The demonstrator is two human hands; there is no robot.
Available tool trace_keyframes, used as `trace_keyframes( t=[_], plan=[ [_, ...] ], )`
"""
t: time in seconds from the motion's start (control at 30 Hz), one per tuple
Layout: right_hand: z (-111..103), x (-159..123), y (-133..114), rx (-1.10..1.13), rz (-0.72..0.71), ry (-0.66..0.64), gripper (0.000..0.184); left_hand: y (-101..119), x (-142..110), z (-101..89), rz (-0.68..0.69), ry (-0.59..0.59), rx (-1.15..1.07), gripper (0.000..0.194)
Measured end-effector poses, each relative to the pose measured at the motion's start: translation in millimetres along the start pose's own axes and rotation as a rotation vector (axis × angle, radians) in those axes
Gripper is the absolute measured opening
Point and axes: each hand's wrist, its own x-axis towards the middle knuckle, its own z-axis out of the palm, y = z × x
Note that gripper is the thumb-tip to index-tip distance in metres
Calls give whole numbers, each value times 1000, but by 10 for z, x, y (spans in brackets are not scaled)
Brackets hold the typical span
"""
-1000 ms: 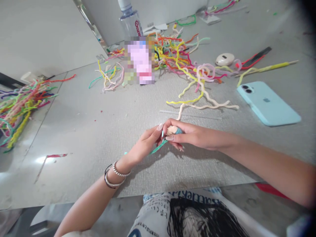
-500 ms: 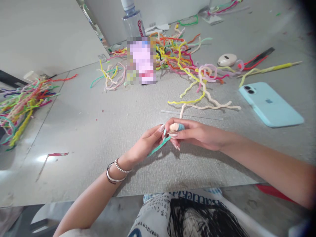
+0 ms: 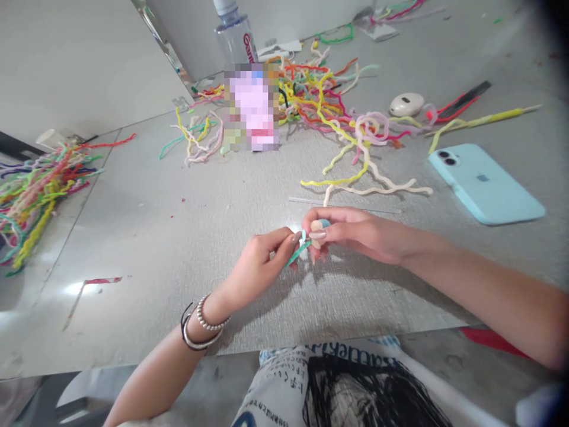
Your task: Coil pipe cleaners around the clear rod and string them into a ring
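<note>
My right hand (image 3: pixel 351 231) is closed around a small cream-and-blue fuzzy piece (image 3: pixel 319 226), its thumb and forefinger pressed on the sides. From the left, my left hand (image 3: pixel 271 252) pinches a teal pipe cleaner (image 3: pixel 297 254) between thumb and forefinger. A short light-teal end sticks up at the fingertips, right beside the fuzzy piece. Whether the two are joined is hidden by the fingers. Both hands are just above the grey table (image 3: pixel 200 225). Beyond them lies a thin clear stick (image 3: pixel 373 210), partly behind my right hand, and a cream pipe cleaner (image 3: pixel 377 191).
A light-blue phone (image 3: pixel 493 190) lies to the right, near a white oval case (image 3: pixel 406 105) and a yellow-wrapped stick (image 3: pixel 493 121). Tangled pipe cleaners (image 3: pixel 311 98) cover the back, beside a clear bottle (image 3: pixel 233 41). Another heap (image 3: pixel 48 190) is at the left edge.
My left hand has turned and drawn slightly away from the right, so the fingertips stand farther apart. The fuzzy piece has tilted in my right hand, its blue part now upward.
</note>
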Motion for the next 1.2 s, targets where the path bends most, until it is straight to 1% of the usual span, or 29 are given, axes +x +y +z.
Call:
trace_keyframes(
  t=[0.23,0.33,0.4,0.53,0.6,0.77,0.9,1.2],
  plan=[
    [-21,-16,-4,-74,10,13,9,-6,0,-21,18,34,40,41],
    [-10,-17,8,-127,6,27,9,-2,-3,-20,52,38,91,40],
    [4,-10,30,-177,-6,47,14,-13,-7,-9,115,91,197,37],
    [38,24,119,-341,-50,120,23,-90,-3,26,349,284,568,33],
    [55,42,170,-406,-63,171,22,-132,9,38,421,315,689,31],
    [98,57,240,-455,-101,247,22,-180,59,50,503,367,868,29],
    [144,44,232,-518,-121,308,24,-188,90,57,554,398,929,27],
    [196,14,236,-486,-137,380,19,-162,96,70,575,422,946,25]
  ],
)
